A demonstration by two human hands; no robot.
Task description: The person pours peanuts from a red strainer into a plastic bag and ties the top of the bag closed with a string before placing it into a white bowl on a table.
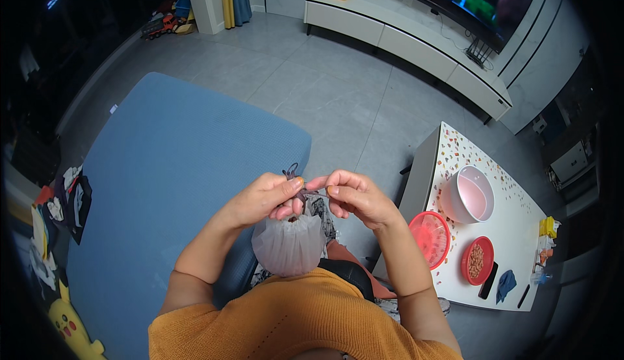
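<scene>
My left hand [275, 196] pinches the gathered neck of a translucent white drawstring bag [288, 248], which hangs below it close to my orange knit top. A dark purple cord [317, 193] runs from the neck across to my right hand [358, 196], whose thumb and forefinger pinch it. Above my left thumb a small loop of the cord [291, 169] sticks up. What the bag holds is not clear through its cloudy side.
A blue padded sofa or bed surface [185, 165] lies to the left. At right, a white table [512, 243] bears a pink-white bowl [451, 199], a red basket [429, 238], a red bowl of peanuts [470, 265], a black phone [489, 280] and a blue cloth [506, 284].
</scene>
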